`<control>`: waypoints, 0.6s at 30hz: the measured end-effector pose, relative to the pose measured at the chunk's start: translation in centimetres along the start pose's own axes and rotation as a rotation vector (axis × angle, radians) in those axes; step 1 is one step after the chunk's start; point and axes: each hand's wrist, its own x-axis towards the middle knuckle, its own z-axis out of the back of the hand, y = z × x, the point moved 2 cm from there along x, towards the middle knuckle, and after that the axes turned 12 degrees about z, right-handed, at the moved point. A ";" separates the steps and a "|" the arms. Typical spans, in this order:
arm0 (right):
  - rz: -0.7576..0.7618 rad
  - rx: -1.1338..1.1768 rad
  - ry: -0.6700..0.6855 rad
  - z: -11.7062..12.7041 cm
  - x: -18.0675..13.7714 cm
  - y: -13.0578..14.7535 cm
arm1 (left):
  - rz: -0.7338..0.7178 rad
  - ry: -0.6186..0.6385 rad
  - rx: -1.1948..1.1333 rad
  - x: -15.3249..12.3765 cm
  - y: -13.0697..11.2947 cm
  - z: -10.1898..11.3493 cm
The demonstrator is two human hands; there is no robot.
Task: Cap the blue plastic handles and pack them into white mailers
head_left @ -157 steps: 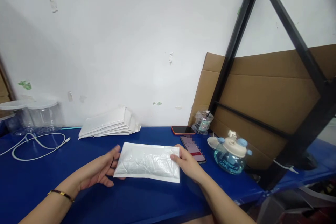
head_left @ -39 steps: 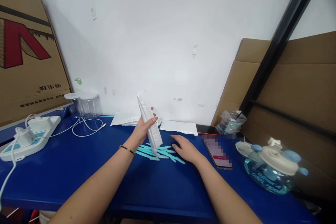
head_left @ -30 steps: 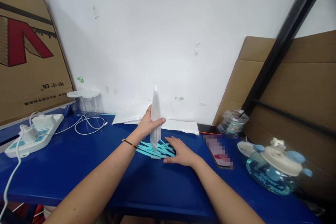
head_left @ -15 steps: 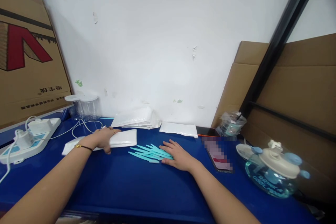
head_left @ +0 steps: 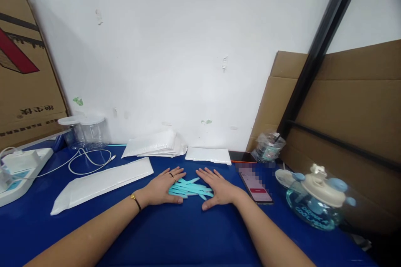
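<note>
Tabletop [head_left: 188, 233] in blue carries everything, and the teal sticks [head_left: 191, 187] heaped near its front middle serve as the marker. Left of the sticks, well apart, a long white padded envelope [head_left: 103, 183] lies flat. Right of them sit a water jug [head_left: 316, 200] and, nearer, a phone [head_left: 255, 179]. Left hand [head_left: 161, 185] and right hand [head_left: 219, 187] lie palm down, fingers spread, gripping nothing. One rests against each side of the sticks, seemingly penning the loose heap together.
</note>
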 end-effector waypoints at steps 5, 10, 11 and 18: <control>0.027 0.052 -0.108 -1.1 1.7 0.6 | -0.054 -0.093 -0.032 1.3 -1.4 -2.1; 0.001 0.192 -0.282 0.5 0.8 -0.3 | -0.015 -0.142 0.042 2.4 -3.0 -2.2; -0.016 0.182 -0.320 0.8 0.6 -0.6 | -0.006 -0.146 0.018 2.6 -2.9 -1.9; -0.075 0.140 -0.420 0.6 1.1 -2.0 | 0.070 0.049 -0.165 5.2 -0.9 -1.2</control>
